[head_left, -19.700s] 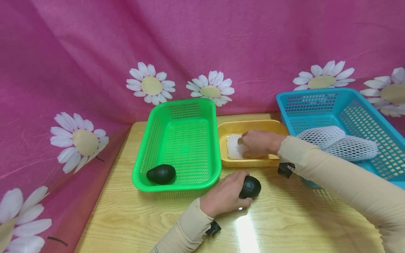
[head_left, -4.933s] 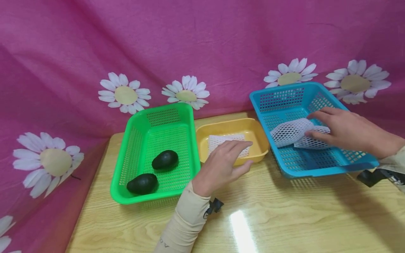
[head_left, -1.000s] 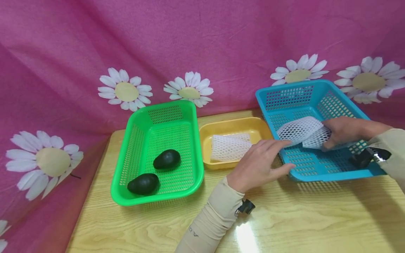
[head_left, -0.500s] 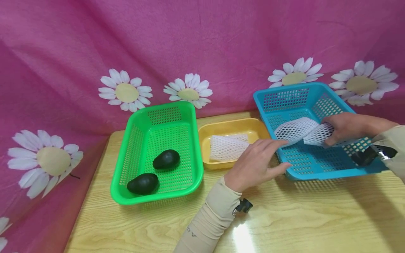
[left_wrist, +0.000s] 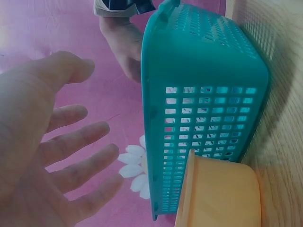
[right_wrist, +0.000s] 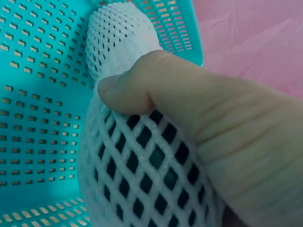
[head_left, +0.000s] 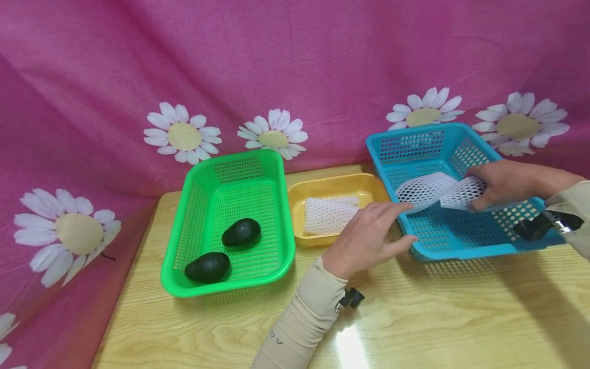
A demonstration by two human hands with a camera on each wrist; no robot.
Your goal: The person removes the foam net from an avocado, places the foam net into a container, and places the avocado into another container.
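Observation:
In the head view my right hand is inside the blue basket, gripping an avocado in a white foam net. The right wrist view shows the thumb pressing on the mesh, with dark skin showing through it. Against its left end lies another filled foam net. My left hand hovers by the basket's left rim, fingers extended and holding nothing; in the left wrist view its fingers are spread apart.
A green basket at the left holds two bare avocados. Between the baskets stands a yellow tray with flat white foam netting in it. A pink daisy-print cloth hangs behind the wooden table.
Earlier, my left hand held an avocado on the table and the green basket held one; now it holds two. My right hand has gone from the yellow tray to gripping the netted avocado.

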